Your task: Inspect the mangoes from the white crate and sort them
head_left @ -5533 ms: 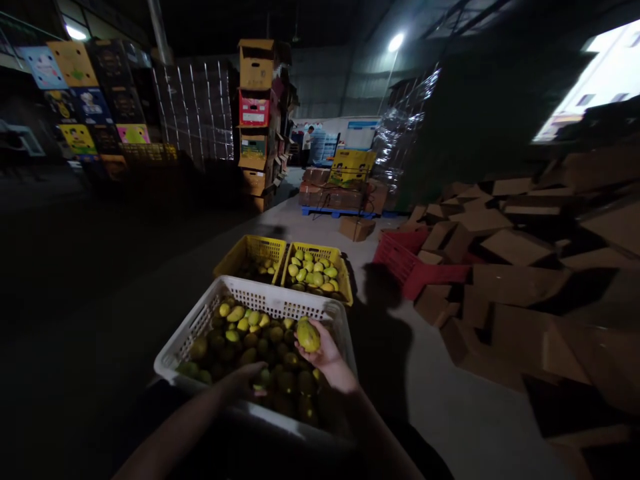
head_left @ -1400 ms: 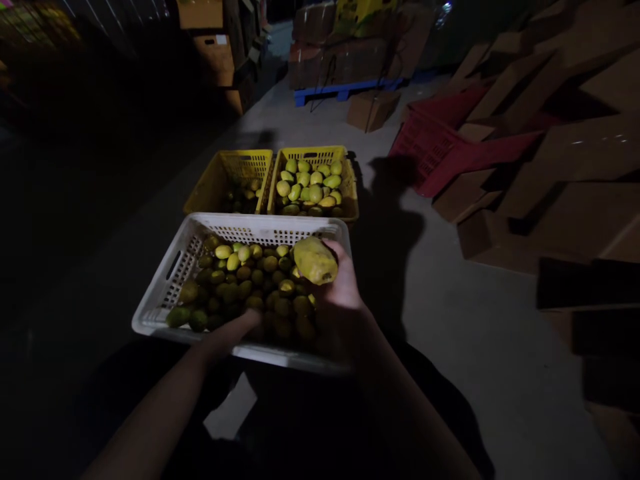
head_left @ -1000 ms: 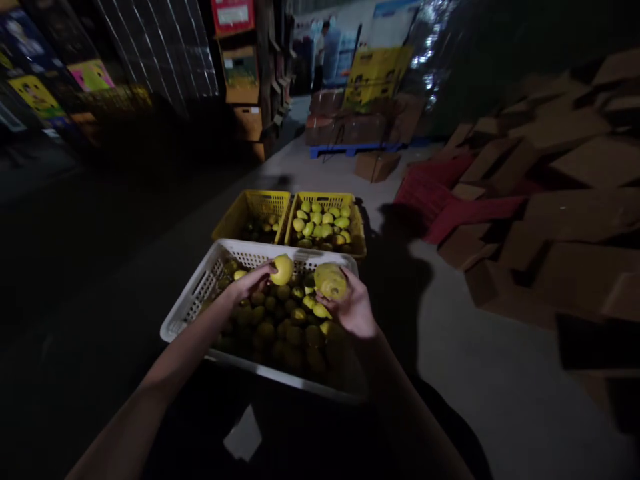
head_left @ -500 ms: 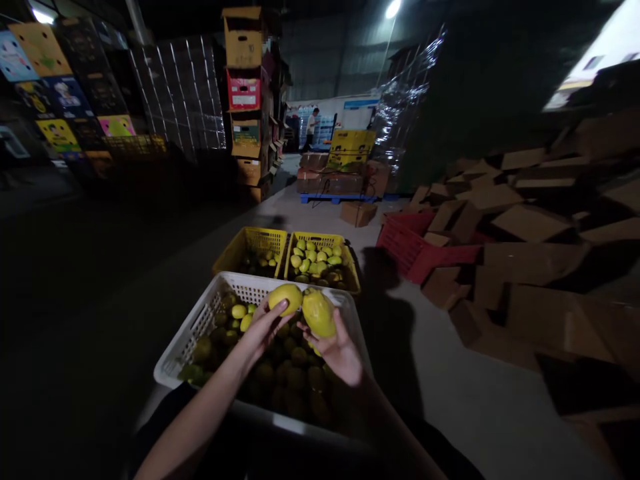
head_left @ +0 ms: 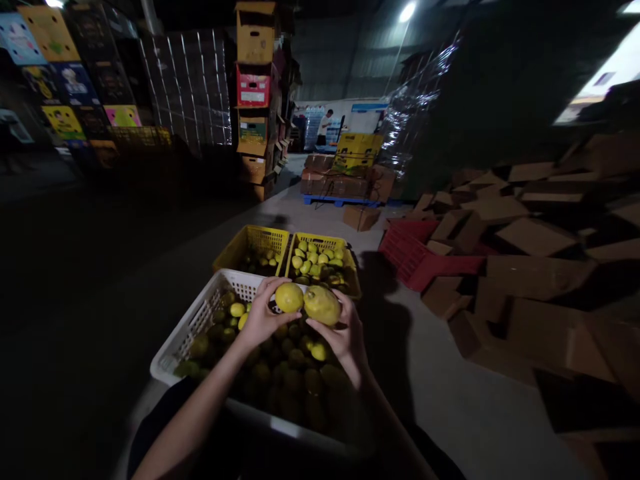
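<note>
Over a white crate of yellow and greenish lemons, my two hands each hold a fruit. My left hand grips a smaller round lemon, thumb below and fingers behind it. In my right hand is a larger, longer lemon lying nearly sideways, its knobbed end toward the left. The two lemons are side by side and seem to touch. Below my right hand a bright lemon lies in the crate; the fruit nearer me is in deep shadow.
Two yellow crates adjoin the far side: the left one with few lemons, the right one fuller. A red crate and heaped cardboard boxes lie to the right. Beyond are a blue pallet, stacked cartons and a person.
The right-hand lemon has turned from upright to nearly sideways, and my right fingers have closed round it. My left hand has turned its lemon end-on. The view has shifted slightly.
</note>
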Available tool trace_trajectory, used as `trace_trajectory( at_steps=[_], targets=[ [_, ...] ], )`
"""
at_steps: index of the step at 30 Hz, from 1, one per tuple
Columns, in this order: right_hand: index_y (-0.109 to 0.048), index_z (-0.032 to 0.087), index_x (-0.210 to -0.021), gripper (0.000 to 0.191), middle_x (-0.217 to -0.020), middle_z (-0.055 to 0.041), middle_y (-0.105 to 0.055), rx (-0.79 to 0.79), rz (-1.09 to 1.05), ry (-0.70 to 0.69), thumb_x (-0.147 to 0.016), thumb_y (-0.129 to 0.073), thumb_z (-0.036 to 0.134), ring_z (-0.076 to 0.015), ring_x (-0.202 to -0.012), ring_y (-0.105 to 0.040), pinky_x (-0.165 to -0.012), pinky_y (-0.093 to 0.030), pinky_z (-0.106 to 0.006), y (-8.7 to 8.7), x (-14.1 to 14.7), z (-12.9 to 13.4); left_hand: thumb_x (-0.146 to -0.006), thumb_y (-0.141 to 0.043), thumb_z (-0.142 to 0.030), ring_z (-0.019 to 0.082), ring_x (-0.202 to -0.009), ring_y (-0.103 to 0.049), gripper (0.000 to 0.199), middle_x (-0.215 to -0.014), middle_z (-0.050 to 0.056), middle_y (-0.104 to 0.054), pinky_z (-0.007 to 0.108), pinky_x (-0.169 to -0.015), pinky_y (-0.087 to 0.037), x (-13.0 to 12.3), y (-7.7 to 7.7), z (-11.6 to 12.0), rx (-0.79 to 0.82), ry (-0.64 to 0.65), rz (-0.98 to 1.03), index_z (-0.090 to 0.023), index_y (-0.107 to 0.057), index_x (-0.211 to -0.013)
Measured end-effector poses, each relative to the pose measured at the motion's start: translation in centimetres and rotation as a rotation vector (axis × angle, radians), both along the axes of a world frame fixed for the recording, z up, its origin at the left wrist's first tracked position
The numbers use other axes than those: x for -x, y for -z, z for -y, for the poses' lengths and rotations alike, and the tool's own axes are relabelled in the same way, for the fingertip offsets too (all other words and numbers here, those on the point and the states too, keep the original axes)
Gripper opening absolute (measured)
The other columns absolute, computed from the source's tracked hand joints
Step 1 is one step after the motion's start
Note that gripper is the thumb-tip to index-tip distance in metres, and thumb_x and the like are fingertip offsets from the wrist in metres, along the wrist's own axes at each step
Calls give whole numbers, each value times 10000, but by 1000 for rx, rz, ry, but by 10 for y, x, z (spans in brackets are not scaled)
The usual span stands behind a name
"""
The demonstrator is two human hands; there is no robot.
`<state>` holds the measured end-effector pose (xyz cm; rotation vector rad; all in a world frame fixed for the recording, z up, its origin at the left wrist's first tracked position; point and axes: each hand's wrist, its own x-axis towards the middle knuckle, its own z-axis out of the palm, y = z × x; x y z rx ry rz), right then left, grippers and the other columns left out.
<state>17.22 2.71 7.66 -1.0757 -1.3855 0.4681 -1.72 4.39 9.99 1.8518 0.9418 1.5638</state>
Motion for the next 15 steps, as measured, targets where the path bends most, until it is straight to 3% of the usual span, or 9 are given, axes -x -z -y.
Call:
trace_trajectory(
  at_steps=[8, 15],
  targets=[
    [-461, 217, -1104, 513, -1076, -85, -506, -282, 204, 262, -717, -754, 383, -228, -983, -552, -855, -519, -425, -1, 14, 15, -729, -772, -354, 250, -1127, -546, 530, -1179, 114, -555, 394, -994, -430, 2, -9, 8, -153, 48, -133, -228, -594, -1211],
    [-446, 228, -1041, 555, -1052, -88, -516, -362, 187, 337, -651, -800, 404, -246, -975, -545, -882, -500, -460, -1, 16, 8, -743, -760, -305, 243, -1134, -543, 530, -1199, 119, -547, 356, -989, -428, 8, -8, 12, -147, 87, -186, -233, -593, -1240]
  ],
)
